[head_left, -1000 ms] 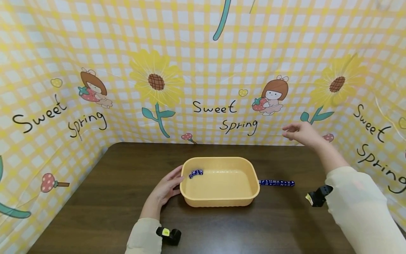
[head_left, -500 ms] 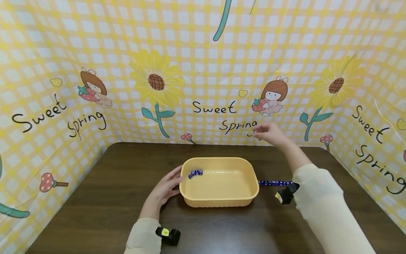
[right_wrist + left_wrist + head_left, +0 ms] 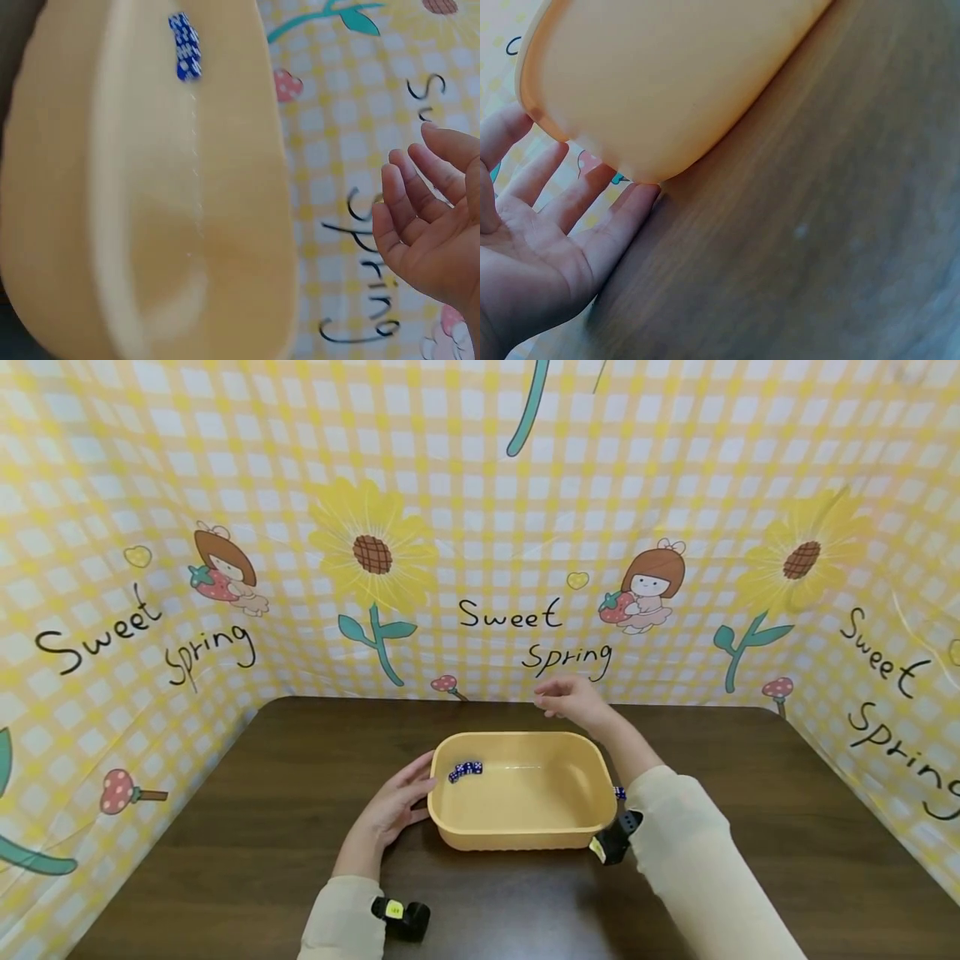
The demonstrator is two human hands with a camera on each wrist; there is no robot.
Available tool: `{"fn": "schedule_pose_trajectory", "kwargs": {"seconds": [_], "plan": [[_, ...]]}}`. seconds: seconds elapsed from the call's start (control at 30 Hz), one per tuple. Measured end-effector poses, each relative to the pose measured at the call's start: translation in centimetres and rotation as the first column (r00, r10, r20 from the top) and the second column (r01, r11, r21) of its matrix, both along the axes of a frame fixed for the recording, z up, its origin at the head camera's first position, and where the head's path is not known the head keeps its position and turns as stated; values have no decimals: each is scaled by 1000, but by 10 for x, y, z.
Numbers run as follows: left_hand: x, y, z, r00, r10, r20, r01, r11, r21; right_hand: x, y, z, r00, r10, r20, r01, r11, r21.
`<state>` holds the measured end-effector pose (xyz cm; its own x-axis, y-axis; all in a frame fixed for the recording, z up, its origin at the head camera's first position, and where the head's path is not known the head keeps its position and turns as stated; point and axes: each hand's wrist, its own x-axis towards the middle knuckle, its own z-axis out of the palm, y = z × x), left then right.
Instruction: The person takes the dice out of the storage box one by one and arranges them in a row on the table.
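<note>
A yellow plastic basin (image 3: pixel 522 839) stands on the dark table. My left hand (image 3: pixel 390 810) rests against its left end, fingertips touching the outer wall; the left wrist view shows spread fingers (image 3: pixel 577 195) under the rim. Inside, at the basin's left, several blue dice (image 3: pixel 466 771) with white pips lie in a short curved row. My right hand (image 3: pixel 573 702) is above the basin's far side, its fingers loosely bent. In the right wrist view nothing shows between them. Past the basin's right end, one end of a row of blue dice (image 3: pixel 619 792) peeks out; my right forearm hides the rest.
A yellow checked cloth (image 3: pixel 495 527) with printed flowers hangs behind and on both sides of the wooden table (image 3: pixel 247 827). Black cameras (image 3: pixel 405 920) are strapped to both wrists.
My right hand has moved left from beyond the basin's right side to above its far edge, sinking a little. The forearm now covers most of the outer dice row. My left hand stays put.
</note>
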<state>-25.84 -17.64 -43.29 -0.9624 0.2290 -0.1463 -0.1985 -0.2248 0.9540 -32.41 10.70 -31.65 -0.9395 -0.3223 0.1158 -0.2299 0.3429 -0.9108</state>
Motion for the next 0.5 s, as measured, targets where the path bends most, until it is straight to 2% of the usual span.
{"fn": "schedule_pose_trajectory", "kwargs": {"seconds": [0.2,0.5], "plan": [[0,0,0,1000,4,3,-4,1000,10,4,-25,-18,994,22,108,-14,997,-74],[1,0,1,1000,-2,-7,2,1000,10,7,-49,-41,986,52,156,-37,994,-99]]}}
